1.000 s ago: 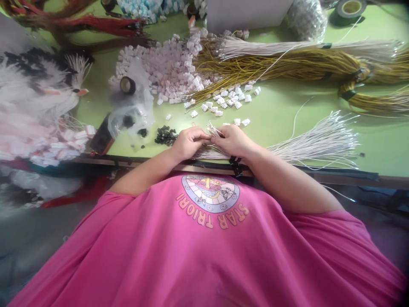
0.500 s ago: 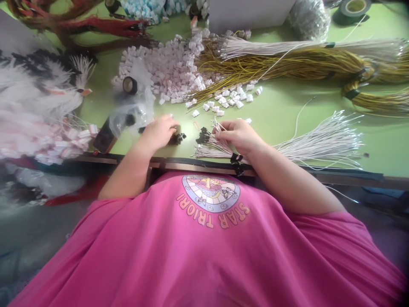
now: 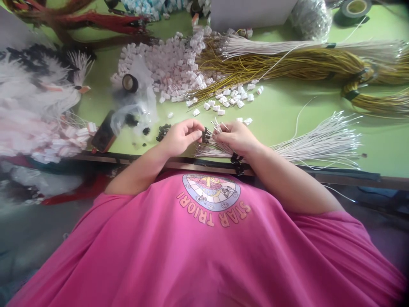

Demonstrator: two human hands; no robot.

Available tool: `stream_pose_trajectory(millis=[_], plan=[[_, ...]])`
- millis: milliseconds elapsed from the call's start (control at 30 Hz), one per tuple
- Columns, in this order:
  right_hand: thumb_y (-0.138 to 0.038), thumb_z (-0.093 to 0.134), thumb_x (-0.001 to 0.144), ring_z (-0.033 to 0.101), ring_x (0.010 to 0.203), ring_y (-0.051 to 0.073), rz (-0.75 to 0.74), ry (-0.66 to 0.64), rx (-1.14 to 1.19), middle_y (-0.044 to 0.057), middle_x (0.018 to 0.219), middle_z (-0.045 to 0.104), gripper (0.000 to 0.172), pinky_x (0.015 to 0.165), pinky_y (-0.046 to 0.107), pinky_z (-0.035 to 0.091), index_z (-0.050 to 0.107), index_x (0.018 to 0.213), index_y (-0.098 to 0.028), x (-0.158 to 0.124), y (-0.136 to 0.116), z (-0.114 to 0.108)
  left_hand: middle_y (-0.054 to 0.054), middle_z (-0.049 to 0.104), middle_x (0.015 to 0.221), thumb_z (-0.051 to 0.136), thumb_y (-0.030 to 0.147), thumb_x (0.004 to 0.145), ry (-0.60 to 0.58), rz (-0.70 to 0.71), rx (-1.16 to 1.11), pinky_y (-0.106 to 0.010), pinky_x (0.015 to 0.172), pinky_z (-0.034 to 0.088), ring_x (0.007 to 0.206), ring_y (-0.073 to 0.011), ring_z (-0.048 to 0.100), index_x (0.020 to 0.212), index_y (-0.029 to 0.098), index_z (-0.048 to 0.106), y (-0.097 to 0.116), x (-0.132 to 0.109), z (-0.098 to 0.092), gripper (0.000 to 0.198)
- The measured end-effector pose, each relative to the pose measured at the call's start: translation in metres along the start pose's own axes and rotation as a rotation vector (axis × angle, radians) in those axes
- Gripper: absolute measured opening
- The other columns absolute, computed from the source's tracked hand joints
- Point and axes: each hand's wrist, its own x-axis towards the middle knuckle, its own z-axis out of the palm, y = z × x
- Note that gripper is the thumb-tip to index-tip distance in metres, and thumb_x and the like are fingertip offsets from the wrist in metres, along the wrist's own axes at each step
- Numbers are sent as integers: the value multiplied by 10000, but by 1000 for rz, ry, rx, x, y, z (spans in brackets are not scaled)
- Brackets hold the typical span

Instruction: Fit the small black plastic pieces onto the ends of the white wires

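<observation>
My left hand (image 3: 182,137) is closed, thumb and forefinger pinched on what looks like a small black connector (image 3: 201,138), mostly hidden by the fingertips. My right hand (image 3: 239,137) is closed around several white wires (image 3: 218,125), their metal-tipped ends poking up past the fingers. Black connectors on wire ends (image 3: 207,134) sit between the two hands. Under the right hand lies a bundle of white wires (image 3: 319,138), bound with black tape (image 3: 236,158) near the table edge. A small pile of black connectors (image 3: 162,131) rests just left of my left hand.
White connectors (image 3: 166,64) are heaped behind the hands, beside yellow-green wire bundles (image 3: 306,64). A tape roll (image 3: 130,83) sits on a clear plastic bag (image 3: 143,100). At left are a dark phone-like object (image 3: 104,133) and piled white-wired pieces (image 3: 47,128).
My left hand has moved right, from over the small black pile to the wire ends by my right hand, uncovering the pile. My right hand stays nearly in place.
</observation>
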Motion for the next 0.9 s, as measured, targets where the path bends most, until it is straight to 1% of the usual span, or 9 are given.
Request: stream_pose_trajectory(millis=[100, 167, 300, 600, 767, 900], plan=[[-278, 571, 662, 426, 546, 90, 5, 12, -2, -26, 560, 466, 150, 544, 252, 333, 589, 670, -130, -2, -2, 0, -12, 624, 673, 625, 329, 783, 42, -61, -153, -223, 603, 449, 598, -85, 559, 825, 146, 612, -7, 7, 13, 189], [-282, 575, 655, 429, 549, 89, 5, 10, -13, -25, 567, 475, 155, 538, 246, 332, 590, 666, -128, -3, -4, 0, -13, 638, 693, 666, 325, 749, 70, -99, -229, -218, 591, 448, 587, -77, 554, 821, 145, 626, -13, 11, 16, 198], [-277, 570, 648, 417, 545, 83, -1, 6, -33, -30, 563, 464, 142, 527, 240, 317, 568, 648, -135, -3, -4, -1, -3, 659, 776, 770, 232, 611, 78, -108, -342, -245, 715, 486, 698, -95, 601, 821, 149, 647, -18, 12, 18, 257], [-248, 576, 625, 409, 529, 77, -6, 21, -34, -28, 545, 463, 120, 511, 232, 307, 552, 616, -130, -2, -6, 0, -6, 671, 753, 762, 241, 608, 113, -129, -383, -271, 719, 502, 685, -107, 612, 785, 146, 669, -19, 10, 23, 222], [-242, 577, 625, 390, 513, 68, -29, 33, -65, -34, 528, 446, 121, 499, 224, 296, 551, 592, -128, -1, -6, 0, -3, 673, 750, 762, 243, 604, 128, -123, -368, -261, 712, 499, 683, -101, 609, 787, 150, 677, -20, 10, 23, 222], [-241, 572, 622, 378, 515, 67, -66, 51, -77, -37, 524, 439, 116, 506, 224, 297, 558, 595, -128, -1, -4, 1, -12, 675, 752, 762, 266, 611, 131, -128, -327, -276, 718, 500, 686, -111, 611, 788, 150, 683, -20, 10, 23, 227]])
